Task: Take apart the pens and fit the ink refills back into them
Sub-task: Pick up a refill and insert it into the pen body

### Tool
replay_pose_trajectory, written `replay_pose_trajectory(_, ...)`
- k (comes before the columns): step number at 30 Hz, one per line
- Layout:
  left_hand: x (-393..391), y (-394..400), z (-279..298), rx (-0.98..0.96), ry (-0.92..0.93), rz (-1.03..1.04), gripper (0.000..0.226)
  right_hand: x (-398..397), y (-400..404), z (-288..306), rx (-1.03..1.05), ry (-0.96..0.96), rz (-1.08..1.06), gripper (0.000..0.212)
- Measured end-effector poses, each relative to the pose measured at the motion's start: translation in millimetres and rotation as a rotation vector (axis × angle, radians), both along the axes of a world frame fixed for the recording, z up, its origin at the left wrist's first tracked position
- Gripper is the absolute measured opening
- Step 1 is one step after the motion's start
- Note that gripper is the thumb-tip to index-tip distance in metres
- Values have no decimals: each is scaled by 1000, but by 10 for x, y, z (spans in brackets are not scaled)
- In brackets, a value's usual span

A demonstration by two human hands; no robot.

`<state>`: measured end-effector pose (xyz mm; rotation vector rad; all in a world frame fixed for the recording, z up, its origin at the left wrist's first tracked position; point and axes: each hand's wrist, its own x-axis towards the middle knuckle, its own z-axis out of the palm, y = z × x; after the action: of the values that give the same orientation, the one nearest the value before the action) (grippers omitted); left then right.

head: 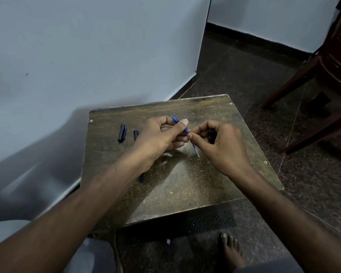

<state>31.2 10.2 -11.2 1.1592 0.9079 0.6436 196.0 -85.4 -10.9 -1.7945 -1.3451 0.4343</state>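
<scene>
Mid-frame, left hand pinches the blue refill, right hand grips refill tail plus black barrel; reinsertion step, next needs tip-to-bore alignment

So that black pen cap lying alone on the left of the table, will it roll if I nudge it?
The black pen cap looks rounded, so it might roll a little, though its clip would likely stop it. It seems small and hollow, probably very light, and may skid on the worn table.
</scene>
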Motion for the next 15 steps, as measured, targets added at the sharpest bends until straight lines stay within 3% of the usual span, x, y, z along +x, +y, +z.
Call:
replay_pose_trajectory(3,-9,4,-13,43,-12,4,15,-12,8,5,-2,60,-6,13)
replay_pose_trajectory(7,-48,90,-21,39,-38,15,13,-12,5,43,-74,143,20,37)
replay_pose_trajectory(12,-197,343,17,97,-54,128,20,-46,-9,56,-155,-20,79,55)
replay_pose_trajectory(15,-244,394,32,136,-57,187,23,-69,-8,21,-170,-179,102,39)
